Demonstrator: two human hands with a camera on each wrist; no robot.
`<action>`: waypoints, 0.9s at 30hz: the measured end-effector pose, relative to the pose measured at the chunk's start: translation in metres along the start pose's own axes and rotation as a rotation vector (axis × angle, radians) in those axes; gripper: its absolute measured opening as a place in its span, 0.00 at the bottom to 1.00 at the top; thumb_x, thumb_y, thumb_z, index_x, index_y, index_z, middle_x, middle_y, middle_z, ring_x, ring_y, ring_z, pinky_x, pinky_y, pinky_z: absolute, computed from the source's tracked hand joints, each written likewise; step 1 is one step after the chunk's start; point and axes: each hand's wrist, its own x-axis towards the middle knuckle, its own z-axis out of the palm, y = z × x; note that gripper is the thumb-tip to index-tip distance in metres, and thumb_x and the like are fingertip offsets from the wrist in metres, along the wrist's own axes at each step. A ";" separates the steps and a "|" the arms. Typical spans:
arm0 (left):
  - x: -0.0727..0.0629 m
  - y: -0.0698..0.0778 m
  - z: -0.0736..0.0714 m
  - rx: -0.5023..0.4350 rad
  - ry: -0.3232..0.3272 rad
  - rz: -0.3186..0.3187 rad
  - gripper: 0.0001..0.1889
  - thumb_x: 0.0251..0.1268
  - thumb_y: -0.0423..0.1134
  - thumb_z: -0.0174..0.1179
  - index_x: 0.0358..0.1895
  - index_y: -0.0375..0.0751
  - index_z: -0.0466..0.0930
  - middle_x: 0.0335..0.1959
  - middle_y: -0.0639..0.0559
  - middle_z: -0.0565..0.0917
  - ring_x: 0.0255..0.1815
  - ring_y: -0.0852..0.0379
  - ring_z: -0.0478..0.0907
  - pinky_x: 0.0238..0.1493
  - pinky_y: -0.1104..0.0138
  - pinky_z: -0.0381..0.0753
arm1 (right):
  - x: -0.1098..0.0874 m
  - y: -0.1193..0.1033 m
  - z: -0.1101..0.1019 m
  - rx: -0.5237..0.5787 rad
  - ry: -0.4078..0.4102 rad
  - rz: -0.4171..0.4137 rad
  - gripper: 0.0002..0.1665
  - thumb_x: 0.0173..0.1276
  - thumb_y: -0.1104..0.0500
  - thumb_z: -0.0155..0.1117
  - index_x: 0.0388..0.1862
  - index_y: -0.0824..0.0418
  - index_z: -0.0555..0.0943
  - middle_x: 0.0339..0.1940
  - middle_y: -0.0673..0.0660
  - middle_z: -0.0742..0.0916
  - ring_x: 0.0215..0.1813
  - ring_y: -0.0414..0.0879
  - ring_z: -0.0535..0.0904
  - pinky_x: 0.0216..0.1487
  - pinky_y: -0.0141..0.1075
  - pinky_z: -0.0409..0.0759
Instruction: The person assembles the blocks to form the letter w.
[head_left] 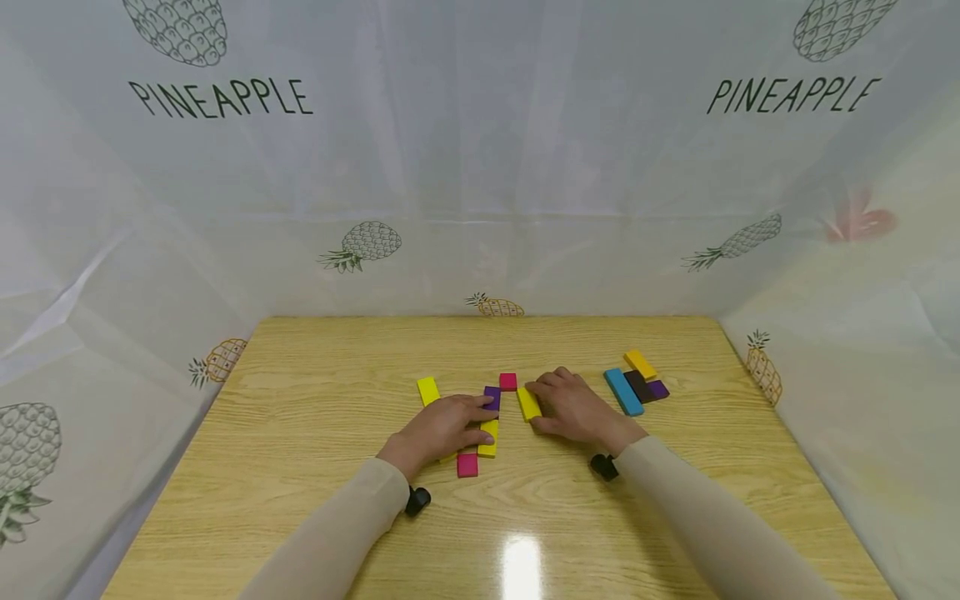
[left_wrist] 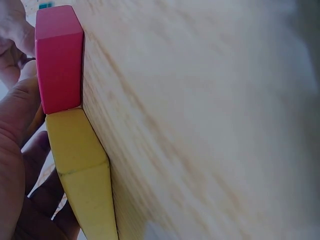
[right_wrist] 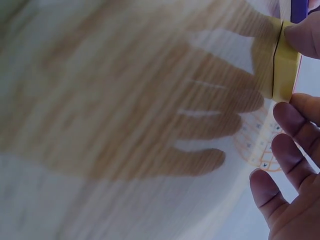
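Note:
On the wooden table my left hand point(head_left: 444, 427) reaches over a group of flat coloured blocks, fingers extended. Its fingertips rest on a purple block point(head_left: 492, 397) and the yellow block point(head_left: 487, 446) just below it. A pink block point(head_left: 467, 465) and a yellow block point(left_wrist: 82, 165) stand end to end under this hand, its thumb beside the pink one in the left wrist view. My right hand point(head_left: 576, 408) pinches another yellow block point(head_left: 528, 403) between thumb and index finger, the other fingers spread loosely in the right wrist view. A second pink block point(head_left: 508, 382) lies between the hands, farther back.
A long yellow block point(head_left: 428, 390) pokes out behind the left hand. To the right lie a blue block point(head_left: 624, 392), a dark brown block point(head_left: 640, 387), an orange-yellow block point(head_left: 641, 364) and a small purple block point(head_left: 658, 389). Pineapple-print sheeting point(head_left: 480, 167) walls the table point(head_left: 337, 350).

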 end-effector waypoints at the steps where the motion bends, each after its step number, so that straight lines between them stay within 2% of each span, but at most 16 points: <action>1: 0.000 0.000 0.000 0.002 0.001 0.001 0.28 0.78 0.58 0.59 0.75 0.54 0.77 0.81 0.56 0.69 0.81 0.49 0.67 0.81 0.53 0.67 | 0.000 0.000 0.000 0.000 -0.001 0.001 0.36 0.72 0.43 0.70 0.72 0.62 0.79 0.64 0.59 0.85 0.62 0.56 0.76 0.67 0.55 0.78; 27: -0.001 0.001 -0.002 -0.015 -0.005 -0.003 0.28 0.78 0.57 0.59 0.75 0.54 0.77 0.81 0.56 0.69 0.81 0.48 0.67 0.82 0.53 0.66 | 0.004 0.001 0.001 0.008 -0.016 0.019 0.37 0.71 0.43 0.71 0.72 0.62 0.78 0.65 0.59 0.84 0.62 0.56 0.76 0.69 0.54 0.78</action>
